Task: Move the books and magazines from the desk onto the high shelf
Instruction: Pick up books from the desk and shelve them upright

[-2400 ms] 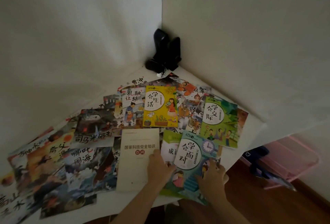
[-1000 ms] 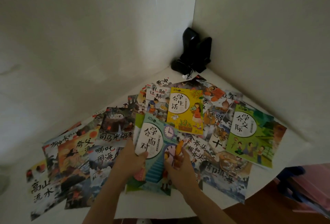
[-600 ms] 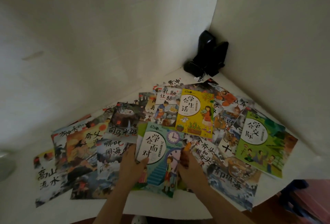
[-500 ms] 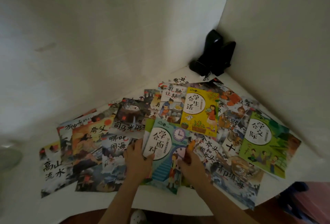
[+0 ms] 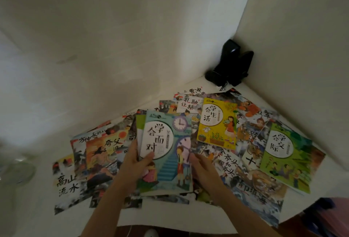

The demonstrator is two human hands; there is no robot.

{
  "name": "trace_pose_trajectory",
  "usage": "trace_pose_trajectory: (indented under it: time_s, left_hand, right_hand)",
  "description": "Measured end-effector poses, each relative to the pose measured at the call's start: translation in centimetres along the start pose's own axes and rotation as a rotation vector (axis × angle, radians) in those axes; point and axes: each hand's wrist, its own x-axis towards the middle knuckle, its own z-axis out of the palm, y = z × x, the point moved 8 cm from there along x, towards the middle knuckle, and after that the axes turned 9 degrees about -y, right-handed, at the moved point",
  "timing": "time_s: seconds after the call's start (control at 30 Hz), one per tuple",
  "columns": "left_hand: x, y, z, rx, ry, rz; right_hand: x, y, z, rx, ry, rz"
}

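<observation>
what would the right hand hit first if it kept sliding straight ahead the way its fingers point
Probably the yellow book. The right hand grips the teal book's right edge, fingers aimed up toward the far corner, and the yellow cover lies just beyond them. Depth is unclear, so it might pass above it.

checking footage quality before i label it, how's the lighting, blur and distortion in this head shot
Head view: dim and underexposed, with the brightest patch low on the left wall. Wide-angle bending bows the wall corner. The teal book held by the left hand and right hand reads sharp, like the yellow book; the left edge is smeared, so the pale round object there cannot be identified.
</observation>
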Motion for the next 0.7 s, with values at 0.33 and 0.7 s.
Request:
trace_pose_trajectory:
  time_s: [0.33,0.7]
  left_hand:
    - [13.9,2.3,15.0,0.157,-0.192,-0.060]
    - [20.5,-0.7,18.5,0.333,-0.051,-0.171]
  right_hand:
    - [1.0,-6.8,-14.8,-0.389,0.351,-0.124]
    - [10.5,0.4,-20.3,-0.378,0.383,-0.003]
